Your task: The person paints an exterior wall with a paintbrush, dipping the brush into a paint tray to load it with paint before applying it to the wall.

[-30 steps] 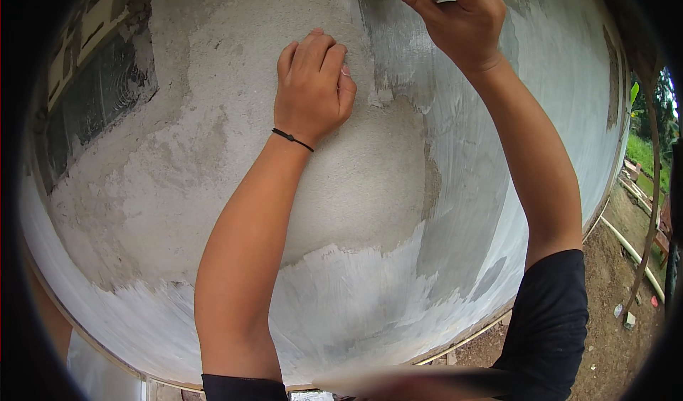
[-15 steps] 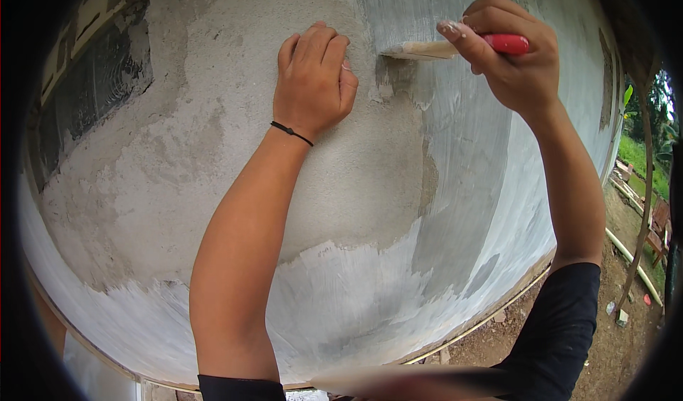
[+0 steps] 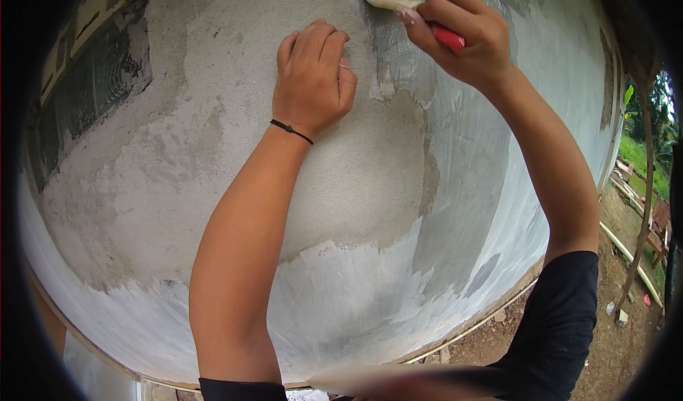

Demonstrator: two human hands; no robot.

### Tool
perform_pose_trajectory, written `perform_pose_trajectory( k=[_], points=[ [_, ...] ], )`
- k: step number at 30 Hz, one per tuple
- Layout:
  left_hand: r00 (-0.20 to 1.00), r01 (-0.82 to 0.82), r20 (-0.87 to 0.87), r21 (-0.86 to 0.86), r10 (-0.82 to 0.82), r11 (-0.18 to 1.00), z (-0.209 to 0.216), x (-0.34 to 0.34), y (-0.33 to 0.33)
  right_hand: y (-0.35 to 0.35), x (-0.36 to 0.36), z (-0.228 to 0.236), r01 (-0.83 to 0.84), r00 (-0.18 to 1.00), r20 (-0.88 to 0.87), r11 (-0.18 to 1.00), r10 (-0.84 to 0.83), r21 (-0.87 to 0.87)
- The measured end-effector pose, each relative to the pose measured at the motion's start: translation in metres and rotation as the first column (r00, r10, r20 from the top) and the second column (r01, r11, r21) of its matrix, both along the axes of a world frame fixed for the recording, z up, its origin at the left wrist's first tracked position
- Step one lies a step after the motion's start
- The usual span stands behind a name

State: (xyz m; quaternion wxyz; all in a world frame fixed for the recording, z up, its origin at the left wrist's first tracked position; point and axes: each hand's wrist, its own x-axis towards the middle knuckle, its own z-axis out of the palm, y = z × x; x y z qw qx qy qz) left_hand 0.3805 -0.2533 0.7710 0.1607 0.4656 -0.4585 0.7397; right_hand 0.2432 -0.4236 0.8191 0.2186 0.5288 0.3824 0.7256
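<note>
So the brush (image 3: 393, 0) is up near the top of the view, right of centre, pale bristles pointing up and left at the wall (image 3: 185, 166), by the line where bare rough render meets the grey coat (image 3: 462, 166). Can't really tell if the bristle tips are touching. The right hand (image 3: 459, 31) is clamped on it, thumb and fingers wrapped round, with the red end of the handle poking out below the fingers and some whitish smears on the thumb. The left hand (image 3: 313, 77) is up at the bare part, left of the brush and a bit lower, fingers bent and bunched close together, back of the hand to the camera; the palm's hidden, so no idea if there's anything in it. Black cord (image 3: 292, 131) on that wrist, dark sleeves (image 3: 551, 323) on both arms. Lower down there's a streaky pale coat (image 3: 348, 280) with a ragged top edge. Far left, a dark patch (image 3: 96, 95) sits below some pale openwork blocks (image 3: 71, 42). Off to the right it's dirt (image 3: 605, 355), a pale pipe (image 3: 629, 262), a thin post (image 3: 645, 209) and grass (image 3: 633, 152).
</note>
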Motion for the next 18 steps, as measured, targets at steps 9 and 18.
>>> perform_pose_trajectory(
  k=[9, 18],
  points=[
    [0.999, 0.019, -0.033, 0.021, -0.018, 1.000, 0.000, 0.000, 0.004, -0.005, -0.037, -0.100, -0.020, 0.963, -0.271, 1.000, 0.017, -0.008],
    [1.000, 0.009, -0.012, 0.003, -0.009, 1.000, 0.001, 0.003, 0.001, -0.003, -0.013, -0.108, -0.052, 0.964, -0.263, 0.995, 0.029, -0.083]
  ],
)
